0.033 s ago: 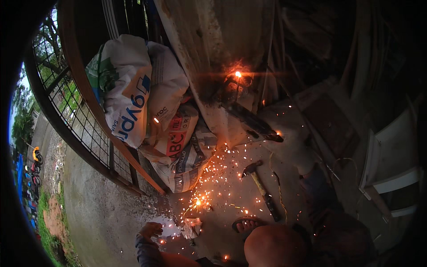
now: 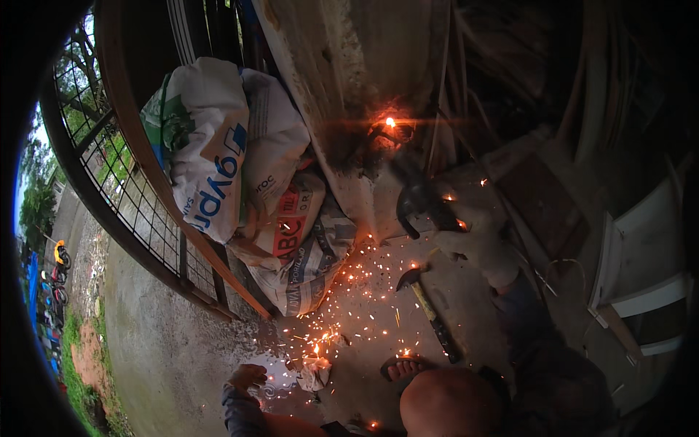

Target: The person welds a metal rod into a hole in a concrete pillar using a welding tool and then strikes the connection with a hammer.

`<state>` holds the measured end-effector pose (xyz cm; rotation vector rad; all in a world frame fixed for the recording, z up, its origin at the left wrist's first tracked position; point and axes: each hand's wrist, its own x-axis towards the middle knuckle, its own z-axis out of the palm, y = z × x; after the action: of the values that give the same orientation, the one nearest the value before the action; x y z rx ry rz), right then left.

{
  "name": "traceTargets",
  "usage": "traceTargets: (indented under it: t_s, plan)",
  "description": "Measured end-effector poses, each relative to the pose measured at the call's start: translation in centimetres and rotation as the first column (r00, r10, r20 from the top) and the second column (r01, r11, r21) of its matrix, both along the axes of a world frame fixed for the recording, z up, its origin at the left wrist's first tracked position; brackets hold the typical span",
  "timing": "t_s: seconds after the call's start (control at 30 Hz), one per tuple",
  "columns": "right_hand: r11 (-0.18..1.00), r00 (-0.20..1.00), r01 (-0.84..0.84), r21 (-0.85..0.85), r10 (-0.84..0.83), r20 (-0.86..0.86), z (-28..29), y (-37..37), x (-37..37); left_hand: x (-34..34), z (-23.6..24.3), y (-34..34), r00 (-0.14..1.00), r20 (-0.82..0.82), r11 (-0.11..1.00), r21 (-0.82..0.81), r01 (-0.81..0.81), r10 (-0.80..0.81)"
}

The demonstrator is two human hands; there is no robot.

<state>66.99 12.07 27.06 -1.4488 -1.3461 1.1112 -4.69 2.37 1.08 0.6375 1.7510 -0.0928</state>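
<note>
My right hand [image 2: 477, 244] wears a pale glove and is closed round a dark electrode holder [image 2: 426, 207], blurred at its far end. One curved black lever of the holder stands away from its body. Beyond it, a bright glowing point [image 2: 390, 122] burns at the foot of a pale slab [image 2: 364, 44], with a short dark piece beside it. My left hand [image 2: 249, 375] rests low on the left beside my knee, fingers curled, with nothing showing in it. A claw hammer [image 2: 431, 313] lies on the floor nearer to me, between both hands.
Sparks scatter over the wet concrete floor [image 2: 182, 364], around a crumpled pale lump [image 2: 314, 374] and my sandalled foot [image 2: 402, 368]. Filled white sacks [image 2: 211, 146] lean beside a mesh gate [image 2: 145, 167] at left. A white frame [image 2: 648, 298] stands at right.
The holder has shifted and its lever now stands apart. The thin rod seen earlier between glow and holder no longer shows. My right hand is more clearly lit; floor sparks are fewer.
</note>
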Motion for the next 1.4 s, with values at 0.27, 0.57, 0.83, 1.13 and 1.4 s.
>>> traceTargets:
  t_s: [0.27, 0.57, 0.83, 1.13, 1.4]
  plan:
    - [0.826, 0.783, -0.068, 0.559, -0.303, 0.543, -1.2, 0.5, -1.9, 1.3, -0.2, 1.6, 0.995, -0.027, 0.992, 0.074, 0.101, -0.099]
    - [0.880, 0.368, -0.398, 0.261, 0.413, -0.833, 1.8, -0.3, -0.1, 1.6, 0.3, 1.5, 0.995, -0.031, 0.992, 0.080, 0.101, -0.099]
    - [0.858, 0.683, -0.099, 0.504, -0.310, 0.661, 1.0, -1.2, -3.1, 1.8, 1.0, 1.4, 0.993, -0.040, 0.990, 0.084, 0.113, -0.110]
    - [0.804, 0.709, -0.054, 0.592, -0.387, 0.590, -1.7, 1.2, -1.4, 2.0, 1.6, 1.2, 0.989, -0.064, 0.988, 0.070, 0.135, -0.131]
    - [0.831, 0.733, -0.013, 0.556, -0.370, 0.570, -2.0, 1.9, -0.9, 1.7, 1.0, 1.3, 0.992, -0.042, 0.990, 0.074, 0.122, -0.119]
